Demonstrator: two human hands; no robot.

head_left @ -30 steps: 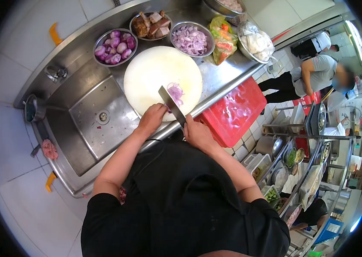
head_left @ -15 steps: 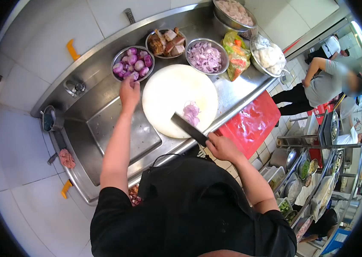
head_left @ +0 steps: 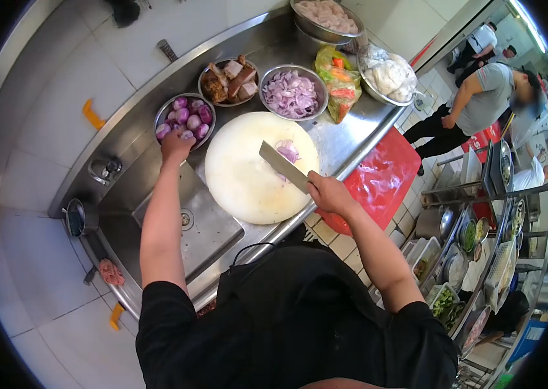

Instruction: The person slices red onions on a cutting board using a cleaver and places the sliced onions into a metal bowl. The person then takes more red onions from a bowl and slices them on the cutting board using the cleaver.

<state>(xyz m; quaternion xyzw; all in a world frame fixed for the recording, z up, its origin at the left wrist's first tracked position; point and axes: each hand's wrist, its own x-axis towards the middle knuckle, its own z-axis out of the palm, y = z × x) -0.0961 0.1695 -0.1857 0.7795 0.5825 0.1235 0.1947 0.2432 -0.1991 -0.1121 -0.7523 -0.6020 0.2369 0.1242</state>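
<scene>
My right hand (head_left: 330,192) grips a cleaver (head_left: 284,167) by its handle, the wide blade over the round white chopping board (head_left: 235,194). Beside the blade, a small pile of sliced red onion (head_left: 288,150) lies on the board, partly covered by it. My left hand (head_left: 175,148) reaches over the near rim of a steel bowl of peeled red onions (head_left: 194,122). Its fingers are curled at one red onion (head_left: 186,135), and the fingertips are partly hidden among the others.
Behind the board stand a bowl of meat chunks (head_left: 228,80), a bowl of sliced onion (head_left: 291,94) and a bag of vegetables (head_left: 339,84). The sink (head_left: 186,243) is at left with a tap (head_left: 105,170). A red lid-like surface (head_left: 381,181) and another person (head_left: 491,97) are at right.
My left hand has moved deeper into the onion bowl. The cleaver has shifted up the board and its blade now partly covers the sliced onion. The view has shifted slightly.
</scene>
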